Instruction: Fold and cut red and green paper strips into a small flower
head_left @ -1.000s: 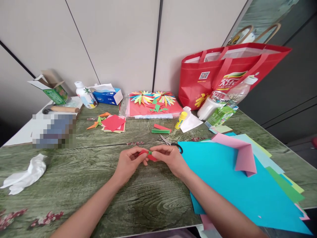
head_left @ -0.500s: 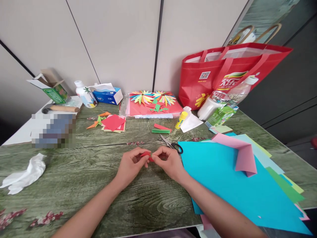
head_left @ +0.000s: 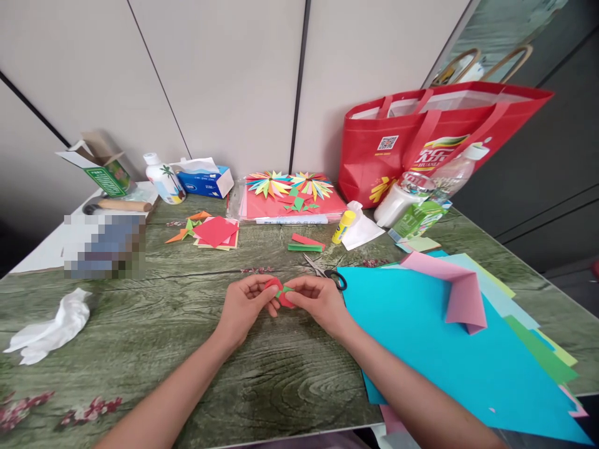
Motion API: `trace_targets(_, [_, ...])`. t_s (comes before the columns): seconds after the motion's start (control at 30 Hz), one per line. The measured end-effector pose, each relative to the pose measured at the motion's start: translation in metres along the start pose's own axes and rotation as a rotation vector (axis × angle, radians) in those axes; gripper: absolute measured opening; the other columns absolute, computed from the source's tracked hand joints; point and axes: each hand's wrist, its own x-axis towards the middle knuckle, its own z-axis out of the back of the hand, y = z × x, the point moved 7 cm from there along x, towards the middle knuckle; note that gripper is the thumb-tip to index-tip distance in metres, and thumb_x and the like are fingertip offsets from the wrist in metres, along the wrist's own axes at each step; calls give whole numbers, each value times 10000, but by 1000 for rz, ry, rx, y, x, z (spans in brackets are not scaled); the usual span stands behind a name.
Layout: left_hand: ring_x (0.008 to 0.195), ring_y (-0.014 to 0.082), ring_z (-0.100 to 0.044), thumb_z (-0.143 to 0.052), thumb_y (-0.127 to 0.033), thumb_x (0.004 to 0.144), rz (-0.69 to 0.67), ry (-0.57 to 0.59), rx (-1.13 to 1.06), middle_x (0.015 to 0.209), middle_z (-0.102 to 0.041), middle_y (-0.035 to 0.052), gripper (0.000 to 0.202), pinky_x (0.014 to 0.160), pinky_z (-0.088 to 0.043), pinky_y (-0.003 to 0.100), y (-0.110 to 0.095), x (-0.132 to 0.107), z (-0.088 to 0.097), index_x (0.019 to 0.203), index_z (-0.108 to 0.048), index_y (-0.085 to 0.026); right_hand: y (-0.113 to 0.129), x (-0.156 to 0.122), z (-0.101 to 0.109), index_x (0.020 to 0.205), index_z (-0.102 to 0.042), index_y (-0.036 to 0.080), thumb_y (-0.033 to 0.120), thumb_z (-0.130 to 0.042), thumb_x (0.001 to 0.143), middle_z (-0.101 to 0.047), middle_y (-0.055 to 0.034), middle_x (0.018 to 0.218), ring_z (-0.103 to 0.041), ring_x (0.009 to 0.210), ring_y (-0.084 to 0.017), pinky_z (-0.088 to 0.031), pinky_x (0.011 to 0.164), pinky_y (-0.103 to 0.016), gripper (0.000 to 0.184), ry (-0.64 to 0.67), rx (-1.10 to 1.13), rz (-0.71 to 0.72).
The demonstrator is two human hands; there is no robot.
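Observation:
Between my two hands is a small folded paper piece (head_left: 286,300), red with a bit of green at its middle. My left hand (head_left: 244,307) pinches its left end between thumb and fingers. The right end is pinched by my right hand (head_left: 321,302), whose fingertips cover part of it. Both hands are just above the wood-patterned table (head_left: 281,380). Scissors (head_left: 322,271) with black handles lie just beyond my right hand. Farther back are red and green folded strips (head_left: 306,244) and a yellow glue stick (head_left: 344,227).
Blue paper (head_left: 421,337) and other coloured sheets cover the right side, with a folded pink sheet (head_left: 463,296) on top. A red bag (head_left: 374,149) stands at the back right. Paper stars (head_left: 271,184) rest on a red pack. A crumpled tissue (head_left: 53,330) lies left.
The paper piece has turned between my fingers, and more of its red and its green middle now show. My hands stay in nearly the same place.

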Motion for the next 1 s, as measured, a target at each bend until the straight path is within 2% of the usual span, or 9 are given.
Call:
trace_targets(0.2, [380,109,-540,-668,-253,671,-27,-34,32,489,-615,-13,200,435,-443,228,3,0,1,802,-612,-112,-2,-4,4,716,-666,148,246,-711,568,-664,-14,641,-590,560,-134,-487,565,-264,183,-138,-31,62])
trace_targets(0.33, [389,107,-549,-660,-242,682,-48,-44,24,505,-616,-17,203,442,-449,226,3,0,1,828,-606,-112,-2,-7,1,752,-677,148,245,-693,587,-685,-37,701,-608,603,-155,-498,591,-285,192,-168,-49,80])
trace_targets(0.43, [401,109,-555,-656,-247,688,-66,-16,-6,519,-612,-28,274,446,-458,229,0,0,0,923,-600,-120,2,-6,0,778,-689,158,236,-673,613,-695,-41,744,-617,647,-166,-504,619,-296,184,-141,-63,112])
trace_targets(0.53, [469,127,-599,-633,-259,713,-66,55,-67,561,-628,-21,351,512,-495,251,-4,0,-4,1037,-582,-134,5,-4,1,824,-694,173,226,-660,632,-700,-38,793,-623,687,-169,-507,649,-301,202,-88,-25,112])
trace_targets(0.67, [575,162,-650,-619,-274,733,-21,111,-107,668,-669,23,269,610,-530,289,-4,0,-6,957,-612,-125,7,-1,5,830,-703,186,221,-678,615,-702,-36,801,-623,686,-172,-506,637,-300,220,-72,-4,98])
trace_targets(0.8, [564,157,-651,-630,-265,727,4,118,-119,695,-660,5,192,596,-545,292,-2,2,-5,877,-609,-146,5,-2,3,836,-710,200,226,-679,619,-706,-34,807,-622,681,-178,-504,637,-313,220,-32,-10,89])
trace_targets(1.0, [568,158,-655,-668,-232,689,28,101,-144,703,-649,2,242,617,-555,292,3,3,-3,913,-650,-141,4,-3,1,845,-712,210,216,-673,623,-708,-35,807,-616,695,-180,-490,667,-324,225,-48,-25,95])
